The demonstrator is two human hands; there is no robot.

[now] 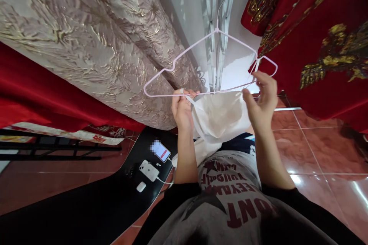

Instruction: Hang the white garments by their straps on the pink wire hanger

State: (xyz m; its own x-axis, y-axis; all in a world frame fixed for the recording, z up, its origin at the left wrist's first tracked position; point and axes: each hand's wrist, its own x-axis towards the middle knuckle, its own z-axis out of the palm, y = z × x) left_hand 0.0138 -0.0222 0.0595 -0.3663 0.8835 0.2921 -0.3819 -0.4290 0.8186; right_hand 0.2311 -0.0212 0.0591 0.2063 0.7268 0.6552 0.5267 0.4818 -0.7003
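A pale pink hanger [195,45] hangs by its hook from a grey metal rack. My left hand [184,109] is closed around its bottom bar and a white strap at the left. Below the bar a white strappy garment [221,113] droops over my lap, its lower part bunched. Another thin white strap [255,65] loops over the notch at the hanger's right shoulder. Beside that strap is my right hand [263,99], thumb and fingers apart, with no firm grip visible. Whether its fingertips touch the strap I cannot tell.
A grey metal rack [211,26] stands against the wall. Patterned beige fabric [100,34] hangs left, red embroidered fabric [316,46] right. A black bench [86,206] at lower left bears a lit phone [162,152], a white phone [148,170] and a small white case [141,187].
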